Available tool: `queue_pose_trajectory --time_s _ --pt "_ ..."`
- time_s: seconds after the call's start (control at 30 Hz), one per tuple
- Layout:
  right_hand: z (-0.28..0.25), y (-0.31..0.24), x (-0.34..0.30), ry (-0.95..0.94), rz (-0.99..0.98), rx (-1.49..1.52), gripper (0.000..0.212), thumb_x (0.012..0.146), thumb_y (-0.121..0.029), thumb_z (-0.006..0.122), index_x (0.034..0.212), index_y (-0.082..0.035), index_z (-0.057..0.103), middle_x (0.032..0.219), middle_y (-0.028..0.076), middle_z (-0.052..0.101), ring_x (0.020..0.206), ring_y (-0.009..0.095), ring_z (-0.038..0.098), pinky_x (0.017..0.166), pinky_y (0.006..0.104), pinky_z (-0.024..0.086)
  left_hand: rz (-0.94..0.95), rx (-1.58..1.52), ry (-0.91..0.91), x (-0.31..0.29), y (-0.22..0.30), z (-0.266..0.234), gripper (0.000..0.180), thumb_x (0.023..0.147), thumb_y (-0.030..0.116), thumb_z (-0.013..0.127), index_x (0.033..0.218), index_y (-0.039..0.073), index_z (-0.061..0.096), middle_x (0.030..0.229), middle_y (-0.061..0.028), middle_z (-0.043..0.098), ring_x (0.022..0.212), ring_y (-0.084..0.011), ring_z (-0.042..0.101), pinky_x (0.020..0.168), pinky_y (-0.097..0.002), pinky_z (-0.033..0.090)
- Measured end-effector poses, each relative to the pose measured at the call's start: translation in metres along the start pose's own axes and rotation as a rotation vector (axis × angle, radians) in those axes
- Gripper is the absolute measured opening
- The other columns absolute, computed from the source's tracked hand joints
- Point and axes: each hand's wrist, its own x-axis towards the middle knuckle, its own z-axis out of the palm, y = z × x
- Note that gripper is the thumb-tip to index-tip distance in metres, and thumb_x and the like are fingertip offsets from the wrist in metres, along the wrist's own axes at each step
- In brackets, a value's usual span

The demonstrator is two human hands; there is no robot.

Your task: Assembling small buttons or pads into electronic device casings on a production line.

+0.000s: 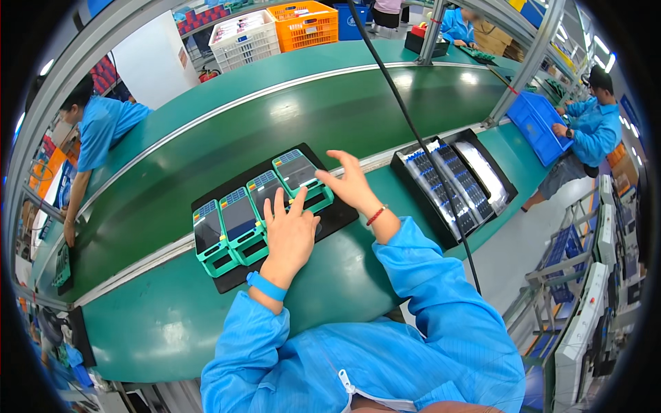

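Several green-framed handheld payment terminals with dark screens and small keypads lie side by side on a black mat [339, 216]. My left hand [289, 237] spreads its fingers over the third terminal from the left [260, 184], hiding its lower part; whether the fingertips touch it I cannot tell. At the right end of the row is another terminal [297, 169], set slightly apart. My right hand [351, 186] is at its right edge, thumb and fingers apart, with nothing held. The two terminals on the left, a leftmost one [208, 228] and its neighbour [239, 212], are untouched.
A black tray [451, 186] of blue-tipped parts sits right of my right arm. A black cable [406, 113] hangs across the view. Beyond the mat runs a green conveyor belt [289, 113]. Co-workers are at left and right, one beside a blue bin [537, 127]. Crates stand behind.
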Motion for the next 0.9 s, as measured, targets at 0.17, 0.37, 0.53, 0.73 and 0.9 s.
queue_pose_trajectory --time_s 0.17,0.37,0.53,0.73,0.9 --pt "0.01 0.002 0.0 -0.19 0.184 0.14 0.055 0.078 -0.032 0.069 0.123 -0.006 0.049 0.124 0.018 0.048 0.119 0.031 0.043 0.099 0.0376 0.037 -0.011 0.005 0.002 -0.004 -0.004 0.0 0.023 0.086 0.023 0.059 0.074 0.004 0.062 0.136 -0.0067 0.047 0.126 -0.044 0.035 0.103 -0.0596 0.023" --pt "0.009 0.006 0.001 -0.175 0.091 0.075 0.046 0.08 -0.03 0.069 0.114 -0.004 0.052 0.119 0.016 0.051 0.114 0.031 0.047 0.094 0.0388 0.04 -0.052 -0.104 0.055 -0.009 -0.003 -0.017 0.023 0.088 0.022 0.056 0.08 0.002 0.063 0.13 -0.0102 0.052 0.127 -0.0441 0.033 0.104 -0.0573 0.023" --pt "-0.014 -0.04 -0.022 0.138 -0.222 -0.166 0.036 0.08 -0.034 0.07 0.096 -0.004 0.059 0.098 0.012 0.061 0.091 0.027 0.059 0.077 0.0363 0.048 -0.223 -0.604 0.207 -0.051 -0.04 -0.079 0.029 0.096 0.022 0.041 0.084 0.0 0.055 0.127 -0.0128 0.055 0.127 -0.0388 0.038 0.103 -0.0428 0.03" --pt "-0.002 -0.081 -0.117 -1.003 1.145 1.182 0.066 0.088 -0.047 0.057 0.128 0.001 0.035 0.123 0.021 0.05 0.096 0.03 0.063 0.065 0.0346 0.057 -0.417 -1.289 0.238 -0.102 -0.059 -0.111 0.042 0.099 0.03 0.037 0.107 -0.007 0.056 0.123 -0.0179 0.056 0.115 -0.0241 0.05 0.1 -0.0355 0.034" --pt "0.06 -0.087 -0.113 -0.412 1.403 1.418 0.096 0.081 -0.032 0.071 0.139 0.009 0.007 0.136 0.027 0.03 0.118 0.04 0.046 0.096 0.0442 0.046 -0.432 -1.415 0.267 -0.107 -0.059 -0.095 0.048 0.099 0.034 0.037 0.114 -0.009 0.053 0.123 -0.0202 0.055 0.117 -0.0283 0.05 0.098 -0.0384 0.038"
